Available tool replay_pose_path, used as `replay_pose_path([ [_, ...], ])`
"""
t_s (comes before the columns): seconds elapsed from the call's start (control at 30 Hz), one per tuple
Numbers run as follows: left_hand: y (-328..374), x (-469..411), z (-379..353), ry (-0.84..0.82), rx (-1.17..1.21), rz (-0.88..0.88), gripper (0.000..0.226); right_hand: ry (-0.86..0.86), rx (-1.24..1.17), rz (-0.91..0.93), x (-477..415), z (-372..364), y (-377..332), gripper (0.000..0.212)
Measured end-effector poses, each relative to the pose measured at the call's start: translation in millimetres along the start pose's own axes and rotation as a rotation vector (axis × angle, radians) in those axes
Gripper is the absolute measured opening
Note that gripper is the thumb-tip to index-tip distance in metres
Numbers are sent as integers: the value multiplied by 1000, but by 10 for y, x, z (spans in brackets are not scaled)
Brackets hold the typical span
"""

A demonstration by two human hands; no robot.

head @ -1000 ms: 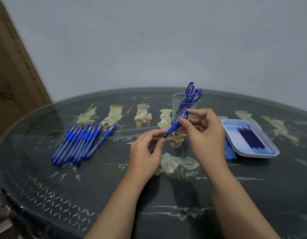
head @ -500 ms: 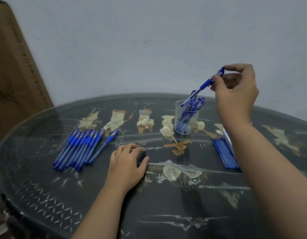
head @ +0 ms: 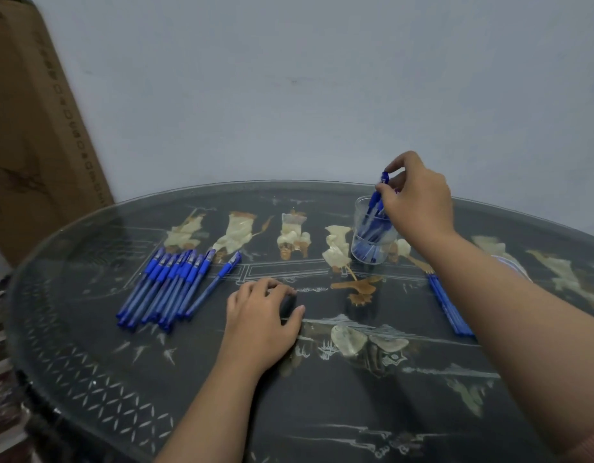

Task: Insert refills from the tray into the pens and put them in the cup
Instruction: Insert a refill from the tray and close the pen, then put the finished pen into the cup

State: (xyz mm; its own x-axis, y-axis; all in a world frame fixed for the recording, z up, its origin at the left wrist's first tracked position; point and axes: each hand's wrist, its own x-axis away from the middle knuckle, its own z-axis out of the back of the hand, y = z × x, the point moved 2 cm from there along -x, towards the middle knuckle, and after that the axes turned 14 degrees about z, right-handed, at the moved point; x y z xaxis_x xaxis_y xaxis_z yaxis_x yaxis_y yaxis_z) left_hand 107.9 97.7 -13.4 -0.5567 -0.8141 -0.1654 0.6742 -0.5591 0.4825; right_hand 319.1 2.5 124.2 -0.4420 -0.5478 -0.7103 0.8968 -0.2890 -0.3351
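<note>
My right hand (head: 419, 198) hovers over the clear cup (head: 372, 240) at the back of the table, its fingertips pinching the cap end of a blue pen (head: 377, 193) that stands inside the cup among several other blue pens. My left hand (head: 262, 320) rests palm down on the table in the middle, fingers curled and apart, holding nothing. A row of several blue pens (head: 170, 284) lies to its left. Most of the white tray (head: 514, 265) is hidden behind my right forearm. Its refills are out of sight.
A bundle of thin blue pieces (head: 447, 304) lies beside my right forearm. The round glass-topped table (head: 322, 412) has inlaid figures. A tall cardboard box (head: 32, 135) leans against the wall at the left. The wall stands close behind the table.
My right hand carried the pen from in front of me up over the cup and lowered it in. My left hand let go of the pen and settled on the table.
</note>
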Motion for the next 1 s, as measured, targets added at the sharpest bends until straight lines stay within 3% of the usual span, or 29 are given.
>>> replay_pose_path([
  [0.33, -8, -16, -30, 23, -3, -11, 32, -215, 230, 104, 51, -234, 109, 14],
  [0.5, -12, -11, -37, 27, -7, -8, 31, -244, 290, 130, 59, -234, 54, 20],
  [0.67, -14, -5, -33, 23, 6, -10, 29, -116, 252, 188, 110, -143, -59, 28],
  [0.83, -64, 33, 91, 103, 120, 43, 26, 37, 154, 254, 416, -160, -249, 16],
  [0.9, -146, 32, 227, 168, 128, 92, 26, -13, 52, 220, 603, -219, -379, 8],
  [1.0, -416, 0, 460, 259, 60, 176, 27, -221, -75, 132, 866, -454, -573, 4],
])
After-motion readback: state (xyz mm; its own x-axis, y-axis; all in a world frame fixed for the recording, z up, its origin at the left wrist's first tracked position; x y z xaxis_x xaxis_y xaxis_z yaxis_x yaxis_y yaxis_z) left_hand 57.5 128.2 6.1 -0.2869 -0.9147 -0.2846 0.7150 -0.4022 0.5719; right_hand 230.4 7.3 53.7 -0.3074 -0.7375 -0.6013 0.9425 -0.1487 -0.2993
